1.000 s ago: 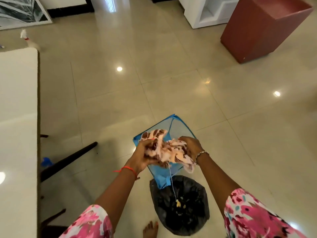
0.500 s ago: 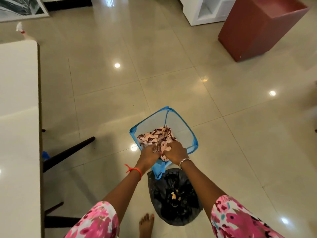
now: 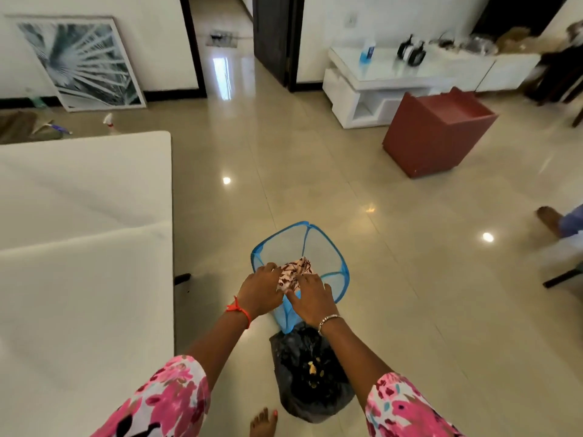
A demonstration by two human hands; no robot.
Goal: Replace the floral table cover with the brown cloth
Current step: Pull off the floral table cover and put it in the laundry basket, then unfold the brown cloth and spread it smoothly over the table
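The crumpled floral table cover [image 3: 295, 270], pink with dark brown print, lies inside a blue mesh basket [image 3: 318, 241] on the floor. My left hand [image 3: 262, 290] curls its fingers over the cover's left side. My right hand [image 3: 310, 299] rests flat on the cover's near side with fingers spread. The white table [image 3: 85, 216] at the left stands bare. A brownish heap, maybe the brown cloth [image 3: 17, 126], lies beyond the table's far edge at the far left.
A black bin bag [image 3: 310, 376] with scraps sits just in front of the basket, near my bare foot [image 3: 263, 422]. A red-brown cabinet [image 3: 438, 134] and a white low unit [image 3: 378, 80] stand at the back right. Another person's foot [image 3: 550, 220] shows at the right edge.
Both hands lowered the floral cover from above the basket down into it. My right hand has flattened out on top of it. The view has tilted up, showing more of the room.
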